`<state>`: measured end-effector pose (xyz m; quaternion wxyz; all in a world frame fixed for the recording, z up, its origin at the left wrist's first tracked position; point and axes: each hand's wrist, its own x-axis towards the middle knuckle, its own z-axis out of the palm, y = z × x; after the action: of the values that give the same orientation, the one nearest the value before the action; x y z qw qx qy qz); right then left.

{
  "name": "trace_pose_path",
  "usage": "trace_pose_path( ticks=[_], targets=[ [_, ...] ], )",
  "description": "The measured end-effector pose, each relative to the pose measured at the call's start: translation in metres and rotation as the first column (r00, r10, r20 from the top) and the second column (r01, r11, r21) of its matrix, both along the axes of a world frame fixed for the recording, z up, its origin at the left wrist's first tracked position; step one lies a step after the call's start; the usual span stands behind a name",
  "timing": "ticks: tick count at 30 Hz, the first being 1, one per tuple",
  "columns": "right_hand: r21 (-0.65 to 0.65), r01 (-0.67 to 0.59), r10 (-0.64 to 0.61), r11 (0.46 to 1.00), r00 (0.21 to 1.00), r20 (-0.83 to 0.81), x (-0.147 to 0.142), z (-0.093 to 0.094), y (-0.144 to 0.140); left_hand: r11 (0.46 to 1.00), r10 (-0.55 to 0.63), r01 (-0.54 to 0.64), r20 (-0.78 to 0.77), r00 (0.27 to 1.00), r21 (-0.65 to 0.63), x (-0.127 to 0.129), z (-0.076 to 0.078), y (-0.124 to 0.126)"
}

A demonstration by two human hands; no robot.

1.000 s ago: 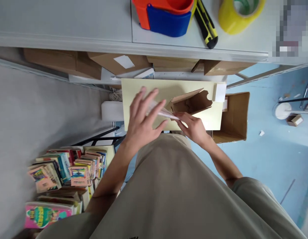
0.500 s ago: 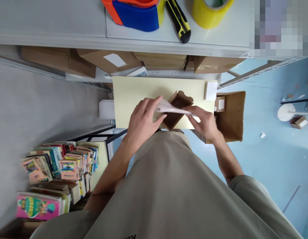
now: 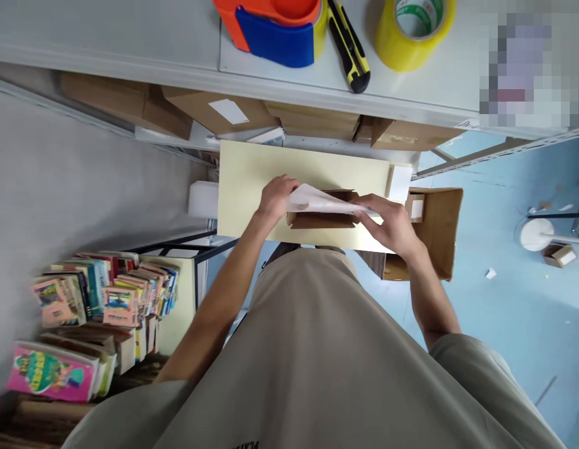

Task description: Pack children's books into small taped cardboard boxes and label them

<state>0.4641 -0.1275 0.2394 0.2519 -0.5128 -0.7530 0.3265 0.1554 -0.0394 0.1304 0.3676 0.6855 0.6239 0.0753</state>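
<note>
A thin, translucent white sheet stretches between my hands above an open brown cardboard box. My right hand pinches its narrow, gathered right end between thumb and fingers. At the wider left end, my left hand is closed on the sheet's edge, and a fingertip shows through the film. The box lies lengthwise on a pale yellow board, its inside partly covered by the sheet.
On the grey shelf above are an orange-and-blue tape dispenser, a utility knife and a yellow tape roll. White cards lie at the board's right end. A large open carton stands at right; books are at lower left.
The box has turned from a diagonal to lie lengthwise along the board. My left hand has shifted to the sheet's far left end. The view has tilted slightly.
</note>
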Motion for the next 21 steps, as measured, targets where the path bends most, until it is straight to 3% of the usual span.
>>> trace_pose_path(
  ticks=[3, 5, 8, 11, 13, 15, 17, 21],
  targets=[
    [-0.02, -0.031, 0.031, 0.999, 0.999, 0.025, -0.009, -0.009, 0.007, 0.995, -0.093, 0.094, 0.029, 0.995, -0.038, -0.011, 0.004, 0.023],
    [-0.039, -0.029, 0.031, 0.999, 0.998, 0.048, -0.014, -0.015, 0.012, 1.0, -0.011, 0.013, 0.163, 0.987, -0.01, -0.017, 0.014, 0.027],
    [-0.094, -0.033, 0.043, 0.995, 0.994, 0.1, -0.018, -0.022, 0.022, 0.993, 0.117, -0.098, 0.395, 0.911, -0.069, -0.024, 0.045, 0.019],
    [-0.157, -0.066, 0.093, 0.985, 0.981, 0.172, -0.021, -0.028, 0.034, 0.987, 0.024, 0.053, 0.466, 0.884, -0.152, -0.025, 0.074, 0.004],
    [-0.201, -0.095, 0.141, 0.975, 0.963, 0.228, -0.025, -0.035, 0.043, 0.983, -0.085, 0.145, 0.428, 0.9, -0.11, -0.022, 0.08, -0.006],
    [-0.248, -0.121, 0.193, 0.961, 0.937, 0.291, -0.03, -0.045, 0.051, 0.986, -0.146, 0.164, 0.314, 0.938, -0.031, -0.016, 0.071, -0.014],
    [-0.303, -0.141, 0.254, 0.943, 0.892, 0.374, -0.04, -0.06, 0.057, 0.982, -0.187, 0.188, 0.149, 0.971, 0.008, -0.007, 0.051, -0.019],
    [-0.438, -0.112, 0.371, 0.892, 0.734, 0.568, -0.067, -0.093, 0.064, 0.941, -0.331, 0.314, -0.152, 0.931, -0.125, 0.015, 0.01, -0.022]
  ],
)
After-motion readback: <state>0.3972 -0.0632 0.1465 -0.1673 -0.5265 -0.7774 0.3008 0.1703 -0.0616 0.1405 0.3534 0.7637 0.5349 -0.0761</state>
